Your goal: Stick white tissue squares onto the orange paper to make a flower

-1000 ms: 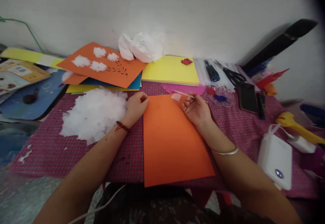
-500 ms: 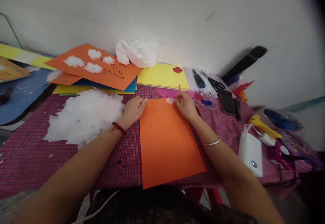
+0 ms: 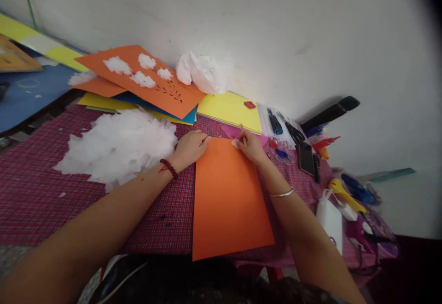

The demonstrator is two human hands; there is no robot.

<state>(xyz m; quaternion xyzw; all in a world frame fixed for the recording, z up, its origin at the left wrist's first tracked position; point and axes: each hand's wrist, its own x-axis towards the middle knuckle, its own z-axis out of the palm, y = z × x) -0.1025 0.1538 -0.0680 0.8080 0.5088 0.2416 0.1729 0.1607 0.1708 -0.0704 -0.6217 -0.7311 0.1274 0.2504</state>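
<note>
An orange paper sheet (image 3: 226, 198) lies on the red checked tablecloth (image 3: 37, 193) in front of me. My left hand (image 3: 191, 146) rests curled at the sheet's top left corner, fingers closed on its edge. My right hand (image 3: 251, 146) is at the sheet's top right, fingers pinched round a thin wooden stick (image 3: 242, 131) that points up. A small pale pink scrap (image 3: 235, 143) lies under its fingertips on the sheet.
A heap of white tissue pieces (image 3: 117, 145) lies left of my left hand. Behind are an orange sheet with white tufts (image 3: 145, 81), yellow paper (image 3: 229, 108), crumpled tissue (image 3: 203, 71), scissors (image 3: 294, 133), a phone (image 3: 305, 157) and a white device (image 3: 329, 221) to the right.
The camera has turned and tilted, shifting the scene. My right hand moved forward from palm-up with the stick lying across it to pinching the stick upright over the pink scrap. The left hand stayed.
</note>
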